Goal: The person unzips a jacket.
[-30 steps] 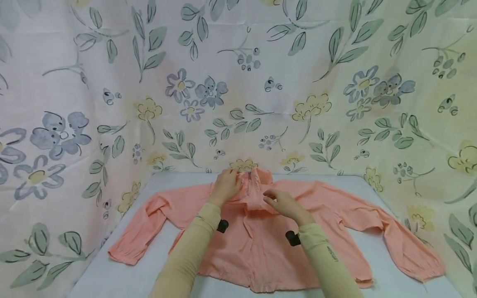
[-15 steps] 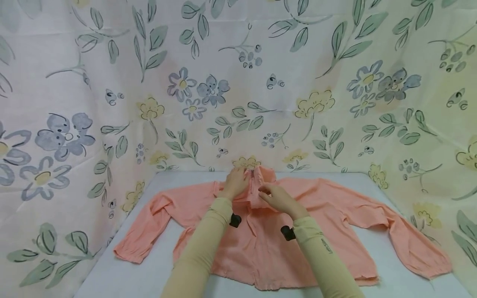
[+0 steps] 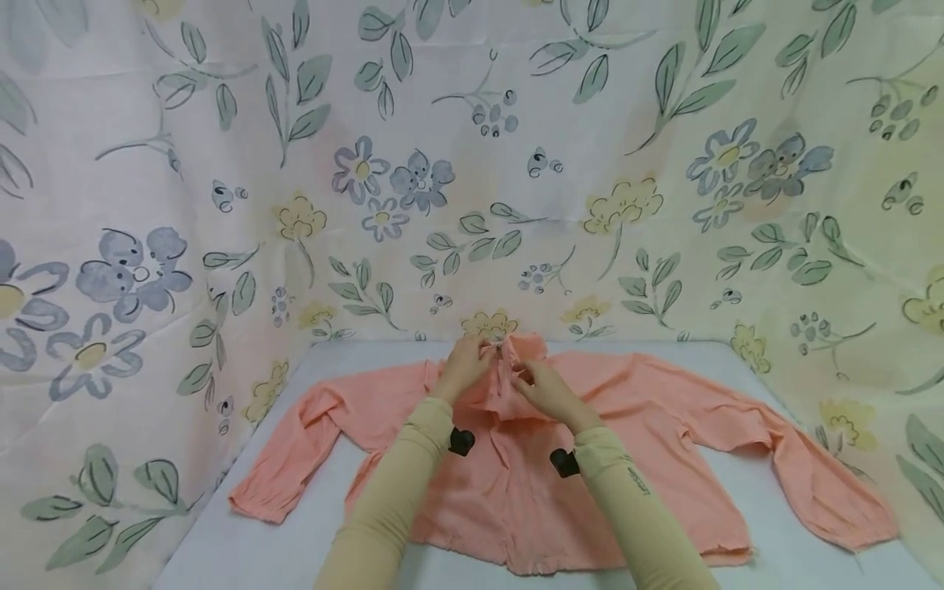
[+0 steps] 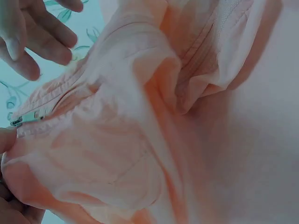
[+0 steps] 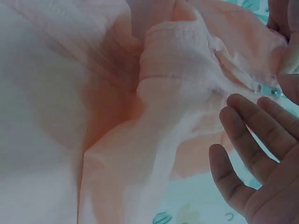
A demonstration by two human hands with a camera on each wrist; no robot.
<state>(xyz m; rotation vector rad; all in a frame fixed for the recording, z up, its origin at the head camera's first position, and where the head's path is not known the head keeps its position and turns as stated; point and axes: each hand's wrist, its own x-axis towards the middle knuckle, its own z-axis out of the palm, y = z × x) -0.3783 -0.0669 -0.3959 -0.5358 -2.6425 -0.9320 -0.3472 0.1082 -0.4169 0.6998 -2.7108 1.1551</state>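
A salmon-pink zip-up jacket (image 3: 664,401) lies spread with both sleeves out and its stand-up collar (image 3: 529,348) raised at the far end. My left hand (image 3: 466,366) is at the collar's left side. In the left wrist view its thumb and fingers pinch the collar edge right beside the metal zipper slider (image 4: 32,116). My right hand (image 3: 549,392) hovers just right of the zipper. The right wrist view shows the fingers of the right hand (image 5: 261,154) loosely extended and spread, their tips close to the slider (image 5: 267,90). Its thumb is out of that view.
The white table (image 3: 221,492) is bordered by a floral curtain (image 3: 472,164) behind and on both sides. Black wrist cameras (image 3: 461,441) hang over the jacket front. The jacket's sleeves reach toward the left and right table edges.
My left hand has shifted right toward the zipper, its fingertips now at the collar's top. The right hand has come a little left, nearer the zipper.
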